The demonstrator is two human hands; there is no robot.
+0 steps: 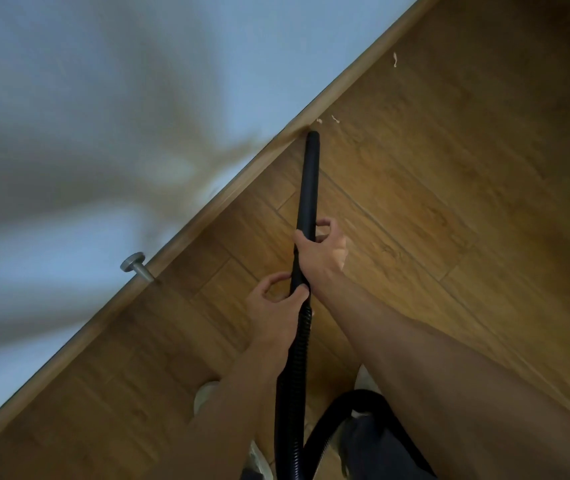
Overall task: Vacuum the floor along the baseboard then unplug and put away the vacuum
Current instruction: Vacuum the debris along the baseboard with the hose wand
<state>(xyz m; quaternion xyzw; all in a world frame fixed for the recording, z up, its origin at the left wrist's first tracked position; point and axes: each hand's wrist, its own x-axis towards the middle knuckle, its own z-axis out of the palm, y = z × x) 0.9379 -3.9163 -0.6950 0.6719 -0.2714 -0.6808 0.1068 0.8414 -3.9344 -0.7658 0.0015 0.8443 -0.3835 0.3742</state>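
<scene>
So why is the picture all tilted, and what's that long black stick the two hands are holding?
The camera sits on the person's head and looks down, so you see what they see: their own arms and hands. That is why it looks tilted. There is only this one picture.

The black stick is a vacuum tube. The right hand grips it nearer the tip. The left hand grips it farther back, where the bendy ribbed hose begins.

The tube's tip is down by the baseboard, the wooden strip where the wall meets the wooden floor. Just past the tip lie small pale scraps, and another scrap lies farther along. The little metal knob sticking out low on the wall looks like a door stopper.
</scene>
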